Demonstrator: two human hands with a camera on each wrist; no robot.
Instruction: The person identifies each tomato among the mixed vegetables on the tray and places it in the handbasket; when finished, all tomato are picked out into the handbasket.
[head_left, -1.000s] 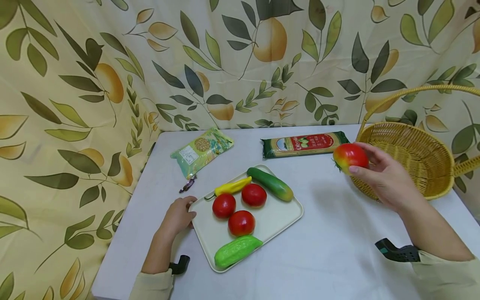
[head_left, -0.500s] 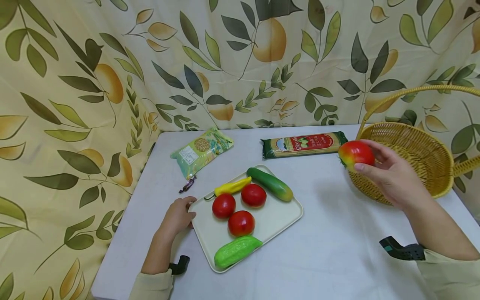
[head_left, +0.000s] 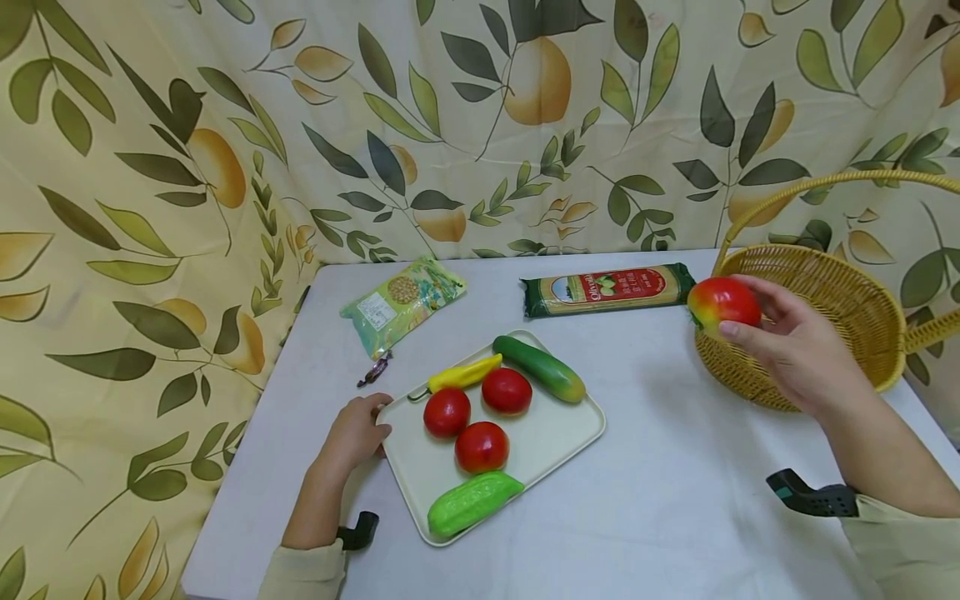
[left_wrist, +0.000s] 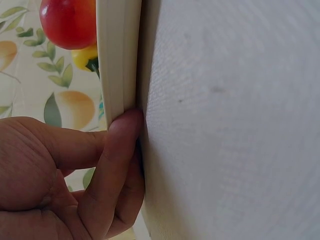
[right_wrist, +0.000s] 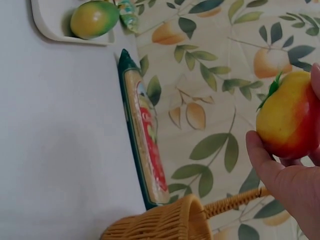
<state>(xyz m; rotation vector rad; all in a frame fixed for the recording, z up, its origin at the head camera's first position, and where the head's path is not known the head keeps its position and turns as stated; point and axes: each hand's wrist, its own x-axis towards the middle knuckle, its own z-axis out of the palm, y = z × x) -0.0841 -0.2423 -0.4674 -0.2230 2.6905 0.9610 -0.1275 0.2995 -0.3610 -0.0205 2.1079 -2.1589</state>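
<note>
My right hand (head_left: 806, 354) holds a red and yellow tomato (head_left: 723, 302) in the air by the near left side of the yellow wicker basket (head_left: 738, 379). In the right wrist view, the tomato (right_wrist: 287, 117) has green leaves at its stem end, and thumb and fingers grip it. My left hand (head_left: 354, 429) pinches the left edge of a cream tray (head_left: 558, 433); the left wrist view shows fingers at the tray rim (left_wrist: 119, 65). Three red tomatoes (head_left: 482, 447), a yellow pepper (head_left: 468, 372), a dark green cucumber (head_left: 540, 368) and a light green, bumpy vegetable (head_left: 474, 502) lie on the tray.
A pack of spaghetti (head_left: 609, 289) lies at the back of the white table, left of the basket. Behind the tray are a green-yellow food bag (head_left: 405, 302) and a small wrapped candy (head_left: 375, 369). The basket handle (head_left: 817, 182) arches high at the right. A patterned cloth hangs behind.
My right hand has moved slightly right with the tomato, closer in front of the basket. The left hand and the tray have stayed in place.
</note>
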